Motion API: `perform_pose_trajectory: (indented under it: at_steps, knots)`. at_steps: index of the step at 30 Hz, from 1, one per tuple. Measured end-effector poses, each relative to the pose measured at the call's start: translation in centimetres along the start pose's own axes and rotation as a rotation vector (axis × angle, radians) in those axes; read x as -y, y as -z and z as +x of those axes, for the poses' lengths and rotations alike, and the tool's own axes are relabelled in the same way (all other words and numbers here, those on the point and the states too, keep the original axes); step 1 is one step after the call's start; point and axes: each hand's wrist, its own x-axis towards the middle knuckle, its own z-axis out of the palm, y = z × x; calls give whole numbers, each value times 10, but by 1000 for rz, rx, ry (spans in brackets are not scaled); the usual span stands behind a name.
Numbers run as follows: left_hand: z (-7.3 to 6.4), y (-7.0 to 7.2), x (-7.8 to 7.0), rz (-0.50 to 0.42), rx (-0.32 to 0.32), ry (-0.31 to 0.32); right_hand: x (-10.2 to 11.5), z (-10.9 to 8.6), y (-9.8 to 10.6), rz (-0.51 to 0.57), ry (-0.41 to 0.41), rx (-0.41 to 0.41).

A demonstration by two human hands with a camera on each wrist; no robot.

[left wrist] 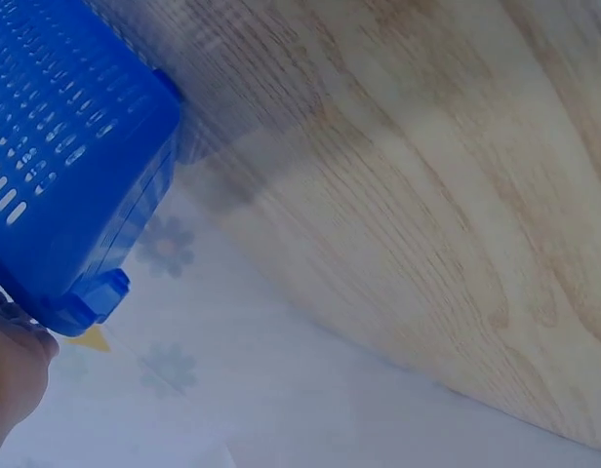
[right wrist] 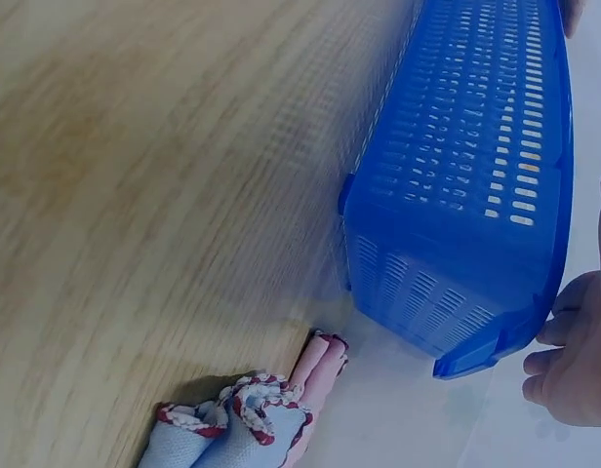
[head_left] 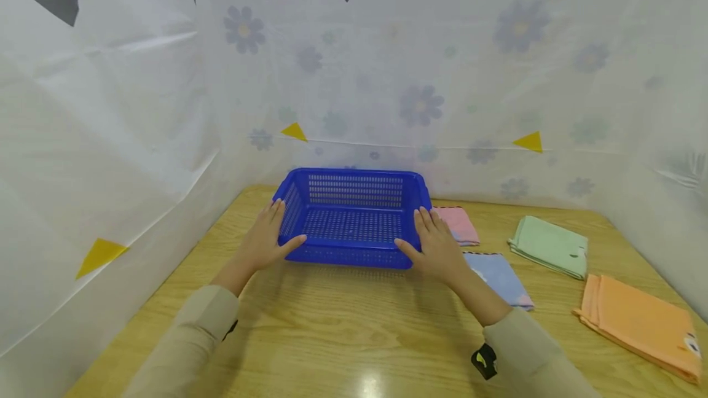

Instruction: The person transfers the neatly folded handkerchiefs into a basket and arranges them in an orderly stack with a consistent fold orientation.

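Observation:
A blue plastic basket (head_left: pixel 354 250) with slotted walls and floor stands at the back middle of the wooden table, and nothing lies inside it. My left hand (head_left: pixel 269 235) rests on its left front corner, fingers straight along the side rim and thumb over the front rim. At the opposite front corner, my right hand (head_left: pixel 437 244) touches the rim the same way, thumb pointing inward. Both wrist views show the basket's slotted wall from low down, with fingertips (right wrist: pixel 549 363) right at the rim.
Right of the basket lie a folded pink cloth (head_left: pixel 458 226) and a blue cloth (head_left: pixel 500 278), partly behind my right arm. Farther right are a green cloth (head_left: pixel 550 247) and an orange cloth (head_left: pixel 641 324). White flowered sheeting (head_left: pixel 354 78) encloses the table's back and sides.

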Motion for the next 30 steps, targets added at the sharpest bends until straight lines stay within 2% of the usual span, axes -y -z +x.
perform_pose_trajectory:
  at_steps: [5, 16, 22, 30]
  knots:
    - [7, 1, 1, -4, 43, 32, -1, 6, 0, 8, -15, 23]
    - [17, -1, 5, 1, 77, 74, 3, 16, -6, 11, -50, 51]
    - [21, -3, 6, 10, 69, 80, 4, 17, -11, 7, -76, 59]
    - [23, -5, 7, 28, 70, 95, 4, 18, -14, -22, -72, 54]
